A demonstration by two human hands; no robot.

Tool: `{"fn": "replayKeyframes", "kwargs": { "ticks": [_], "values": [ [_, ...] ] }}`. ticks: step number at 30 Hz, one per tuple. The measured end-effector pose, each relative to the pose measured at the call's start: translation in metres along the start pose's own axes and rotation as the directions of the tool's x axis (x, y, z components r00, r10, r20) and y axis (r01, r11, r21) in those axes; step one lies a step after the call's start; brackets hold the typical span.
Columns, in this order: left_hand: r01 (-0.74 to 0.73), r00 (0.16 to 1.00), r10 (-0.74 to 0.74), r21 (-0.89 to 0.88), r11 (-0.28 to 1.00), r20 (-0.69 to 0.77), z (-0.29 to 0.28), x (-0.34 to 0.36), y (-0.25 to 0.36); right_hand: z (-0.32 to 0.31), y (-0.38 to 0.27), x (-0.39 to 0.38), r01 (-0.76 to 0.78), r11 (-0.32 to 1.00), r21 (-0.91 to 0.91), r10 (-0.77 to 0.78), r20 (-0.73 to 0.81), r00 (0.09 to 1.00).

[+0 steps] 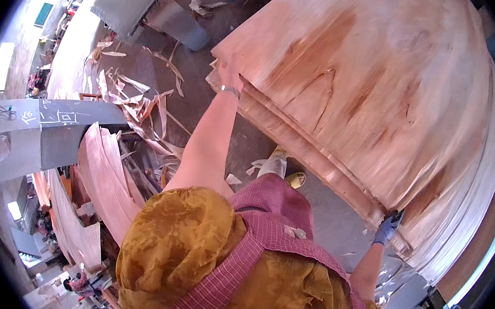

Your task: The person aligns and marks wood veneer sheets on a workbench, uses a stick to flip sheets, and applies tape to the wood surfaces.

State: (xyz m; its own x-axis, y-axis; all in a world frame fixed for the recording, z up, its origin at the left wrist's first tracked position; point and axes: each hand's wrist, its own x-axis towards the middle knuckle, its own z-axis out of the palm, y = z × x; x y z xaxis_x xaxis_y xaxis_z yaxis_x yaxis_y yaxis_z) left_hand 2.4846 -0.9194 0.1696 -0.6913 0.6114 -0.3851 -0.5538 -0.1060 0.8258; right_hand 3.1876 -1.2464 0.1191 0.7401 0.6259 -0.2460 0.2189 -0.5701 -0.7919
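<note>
A broad, pale wood veneer sheet [347, 75] with brown streaks lies on top of a stack of similar sheets [316, 166]. My bare left hand [229, 74], with a metal band at the wrist, grips the sheet's edge close to its left corner; some fingers are hidden. Farther right along the same edge, my right hand [388, 228] wears a grey-blue glove with dark fingertips. Its fingers are closed on the sheet's edge near the right corner. The edge between my hands sits slightly apart from the layers below.
Torn veneer strips [146, 109] litter the floor at the left. A grey beam [58, 119] with chalk marks juts in there, beside leaning veneer pieces [109, 173]. A grey block [176, 24] stands at the far left. My shoe [296, 180] is close to the stack.
</note>
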Motion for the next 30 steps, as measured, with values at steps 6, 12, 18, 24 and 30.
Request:
{"fn": "replayKeyframes", "kwargs": {
  "ticks": [6,12,18,24,30],
  "values": [
    [0.053,0.980,0.062,0.548,0.835,-0.189,-0.047,0.029,-0.006,0.016,-0.024,-0.012,0.217,0.883,-0.416,-0.226,0.029,0.974],
    [0.244,0.961,-0.135,0.519,0.819,-0.240,-0.020,0.051,-0.029,-0.033,0.051,-0.001,0.338,0.838,-0.429,-0.355,0.044,0.934],
    [0.248,0.951,-0.147,0.393,0.885,-0.271,-0.067,0.081,-0.018,0.009,-0.014,-0.035,0.272,0.931,-0.242,-0.294,-0.062,0.954],
    [0.206,0.968,-0.133,0.377,0.903,-0.211,-0.068,0.089,-0.030,0.015,-0.025,-0.057,0.147,0.941,-0.305,-0.185,-0.099,0.978],
    [0.220,0.962,-0.272,0.611,0.760,-0.008,-0.109,0.119,-0.023,0.038,-0.049,-0.049,0.092,0.802,-0.591,-0.227,-0.157,0.961]
  ]
}}
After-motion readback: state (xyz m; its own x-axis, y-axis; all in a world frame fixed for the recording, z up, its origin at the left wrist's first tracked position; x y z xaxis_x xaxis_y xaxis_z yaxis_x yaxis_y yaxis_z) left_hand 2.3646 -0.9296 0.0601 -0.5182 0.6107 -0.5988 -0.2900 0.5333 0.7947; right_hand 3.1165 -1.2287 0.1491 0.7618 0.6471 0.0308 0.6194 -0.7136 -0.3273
